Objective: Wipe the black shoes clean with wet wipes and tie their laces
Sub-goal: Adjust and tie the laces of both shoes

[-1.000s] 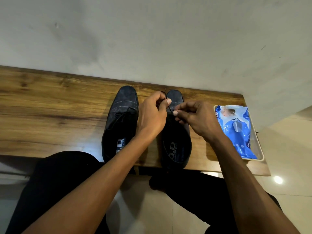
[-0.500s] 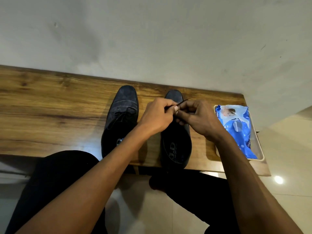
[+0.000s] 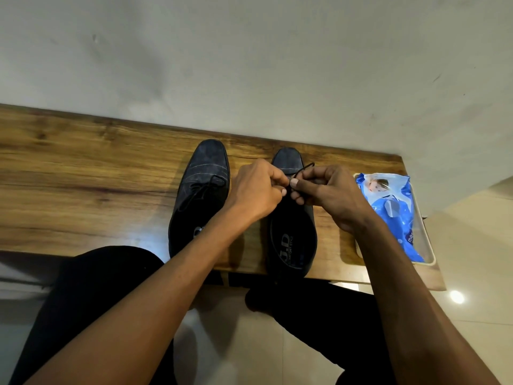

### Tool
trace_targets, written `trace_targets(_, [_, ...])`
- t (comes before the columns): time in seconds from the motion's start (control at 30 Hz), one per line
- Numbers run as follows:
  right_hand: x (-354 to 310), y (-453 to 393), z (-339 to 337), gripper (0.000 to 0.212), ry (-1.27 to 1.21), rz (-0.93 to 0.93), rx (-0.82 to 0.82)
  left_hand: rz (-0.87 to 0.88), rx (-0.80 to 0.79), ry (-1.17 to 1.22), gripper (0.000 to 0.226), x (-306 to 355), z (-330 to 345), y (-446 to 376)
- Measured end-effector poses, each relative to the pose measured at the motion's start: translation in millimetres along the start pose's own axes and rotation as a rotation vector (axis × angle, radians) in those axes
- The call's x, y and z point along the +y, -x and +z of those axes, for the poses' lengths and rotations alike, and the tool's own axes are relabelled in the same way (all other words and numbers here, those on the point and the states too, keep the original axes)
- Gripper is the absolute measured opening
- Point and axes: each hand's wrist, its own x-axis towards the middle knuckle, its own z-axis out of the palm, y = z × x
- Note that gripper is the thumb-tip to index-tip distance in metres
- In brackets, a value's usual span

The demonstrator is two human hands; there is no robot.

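On the wooden tabletop [image 3: 83, 190], both hands meet over the right black shoe [image 3: 291, 237], whose long axis runs away from the person. The left hand [image 3: 256, 190] and right hand [image 3: 327, 193] each pinch its lace [image 3: 304, 168], the loop rising toward the toe. The left black shoe [image 3: 202, 190] lies just beside.

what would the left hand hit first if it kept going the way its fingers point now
Probably the right hand: the left hand points rightward over the right black shoe, and their fingertips nearly meet at the thin black lace. Depth is unclear.
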Motion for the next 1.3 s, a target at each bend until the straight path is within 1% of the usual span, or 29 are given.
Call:
trace_targets(0.1, [0.1,-0.5,0.5,0.005,-0.011,0.002,0.006,-0.012,-0.008,0.024,0.018,0.2,0.1,1.2])
trace_targets(0.17, [0.3,-0.7,0.4,0.004,-0.018,0.002,0.004,-0.020,0.006,0.059,0.014,0.8,1.5,1.8])
trace_targets(0.37, [0.3,0.2,3.5,0.005,-0.041,0.000,0.058,-0.065,0.107,0.103,0.002,0.1,13.2,3.2])
trace_targets(0.5, [2.5,-1.7,7.6,0.005,-0.061,0.018,0.151,-0.109,0.168,0.138,0.005,1.4,23.2,5.2])
trace_targets(0.6, [2.0,-1.3,10.7,0.018,-0.018,-0.004,0.220,-0.128,0.172,0.148,0.011,2.9,26.2,6.7])
trace_targets(0.63, [1.9,-0.7,10.8,0.018,0.035,-0.037,0.226,-0.127,0.162,0.150,0.011,3.0,27.0,7.2])
trace_targets(0.77, [2.6,0.2,10.3,0.008,0.276,-0.183,0.201,-0.110,0.142,0.114,0.010,4.2,26.8,10.7])
trace_targets(0.8, [2.0,0.4,9.9,0.008,0.350,-0.227,0.191,-0.103,0.140,0.105,0.010,4.5,26.2,11.4])
trace_targets(0.87, [-0.7,2.2,9.3,0.014,0.550,-0.306,0.157,-0.082,0.137,0.084,0.009,5.3,25.6,12.2])
trace_targets(0.97, [-2.1,4.9,5.9,0.017,0.721,-0.305,0.079,-0.065,0.143,0.059,0.009,4.9,24.5,12.0])
trace_targets(1.07, [2.1,4.0,-1.7,0.011,0.767,-0.279,0.037,-0.044,0.142,0.051,0.010,3.4,26.1,10.8])
trace_targets(1.17, [0.4,4.2,-3.7,0.008,0.745,-0.242,0.018,-0.027,0.147,0.038,0.010,3.5,26.8,10.6])
trace_targets(1.3, [-3.6,3.6,-0.2,0.026,0.607,-0.081,-0.031,-0.001,0.150,0.010,0.012,6.4,25.6,11.7])
